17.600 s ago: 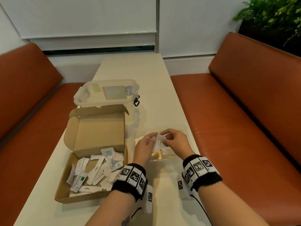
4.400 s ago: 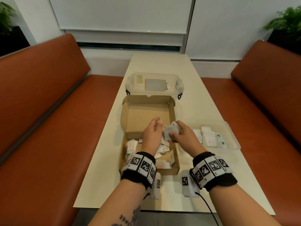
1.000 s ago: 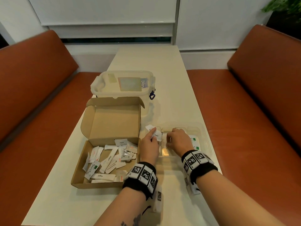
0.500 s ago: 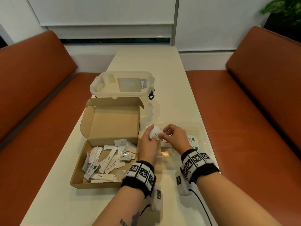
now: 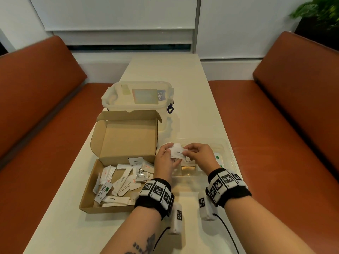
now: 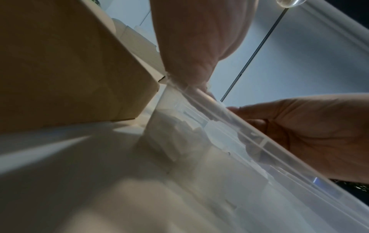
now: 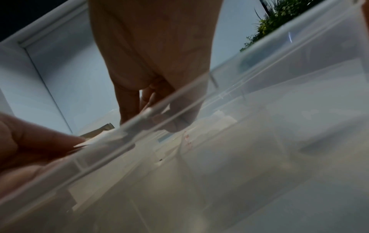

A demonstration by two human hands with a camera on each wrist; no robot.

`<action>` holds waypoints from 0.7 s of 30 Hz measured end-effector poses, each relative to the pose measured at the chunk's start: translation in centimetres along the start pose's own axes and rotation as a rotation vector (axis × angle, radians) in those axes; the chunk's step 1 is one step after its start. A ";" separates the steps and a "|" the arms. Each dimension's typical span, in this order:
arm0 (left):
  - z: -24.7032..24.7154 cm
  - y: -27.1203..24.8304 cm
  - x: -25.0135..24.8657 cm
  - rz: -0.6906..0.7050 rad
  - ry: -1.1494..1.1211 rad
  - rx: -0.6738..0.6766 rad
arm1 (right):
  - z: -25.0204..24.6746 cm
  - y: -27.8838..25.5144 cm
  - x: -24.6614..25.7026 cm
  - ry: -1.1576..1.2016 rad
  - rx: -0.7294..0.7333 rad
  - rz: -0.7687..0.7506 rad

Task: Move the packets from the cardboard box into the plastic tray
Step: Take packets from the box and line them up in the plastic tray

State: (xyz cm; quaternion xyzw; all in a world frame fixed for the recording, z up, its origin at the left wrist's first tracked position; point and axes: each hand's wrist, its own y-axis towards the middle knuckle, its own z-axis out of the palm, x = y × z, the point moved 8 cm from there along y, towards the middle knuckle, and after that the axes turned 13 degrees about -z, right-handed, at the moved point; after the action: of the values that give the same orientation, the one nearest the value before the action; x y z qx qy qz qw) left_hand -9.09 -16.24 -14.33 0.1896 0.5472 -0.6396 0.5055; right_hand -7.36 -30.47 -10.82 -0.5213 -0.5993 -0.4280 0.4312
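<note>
An open cardboard box (image 5: 88, 202) sits on the table's left, with several white sachets (image 5: 119, 180) lying in its base. To its right lies a clear plastic tray (image 5: 230, 151) holding a few packets (image 5: 218, 157). Above the tray's left end, my left hand (image 5: 164, 160) and right hand (image 5: 197, 154) together pinch a small bunch of white packets (image 5: 177, 152); the top one reads "Pepper". Both wrist views look up through the tray's wall (image 6: 259, 173) (image 7: 239, 141) at the hands above the rim.
A lidded translucent tub (image 5: 139, 97) stands right behind the box's raised lid (image 5: 128, 136). Orange benches (image 5: 36, 125) flank the narrow table (image 5: 174, 74) on both sides. A plant (image 5: 319, 11) stands at the far right.
Over the last second both hands rose from the tray's near-left compartment and came together on the packets. They now hold them a little higher over the tray's left end.
</note>
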 end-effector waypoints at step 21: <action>-1.1 0.1 0.2 0.116 0.126 -0.210 | -2.0 0.3 -1.7 -0.738 -0.143 0.030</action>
State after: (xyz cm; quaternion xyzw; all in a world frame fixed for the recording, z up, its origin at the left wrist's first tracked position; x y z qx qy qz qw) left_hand -9.45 -15.35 -14.89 0.2067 0.6300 -0.5354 0.5232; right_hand -6.83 -32.82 -11.87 -0.6779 -0.6752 -0.2461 0.1549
